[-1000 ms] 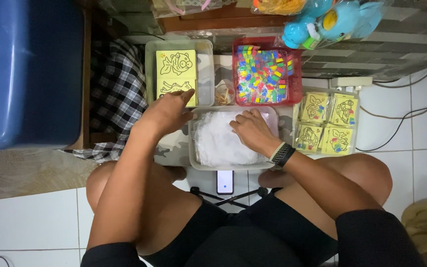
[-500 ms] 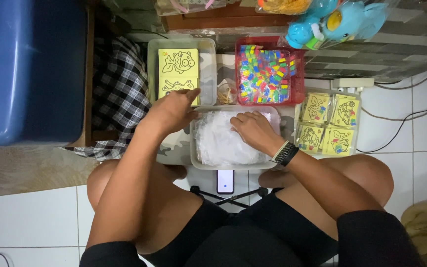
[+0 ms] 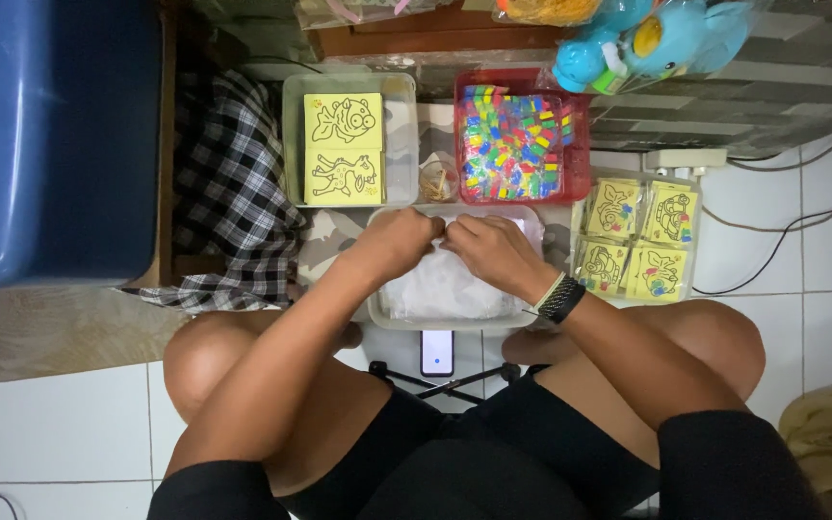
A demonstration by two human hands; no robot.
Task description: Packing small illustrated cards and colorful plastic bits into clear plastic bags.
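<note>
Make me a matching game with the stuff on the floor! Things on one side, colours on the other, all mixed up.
Things:
1. basket of little blocks
2. toy elephant
3. drawing cards in the clear tray
4. wristband

Colours:
a. yellow
b. black
c. red
d. light blue

Pairs: 1-c, 2-d, 3-a, 4-b
</note>
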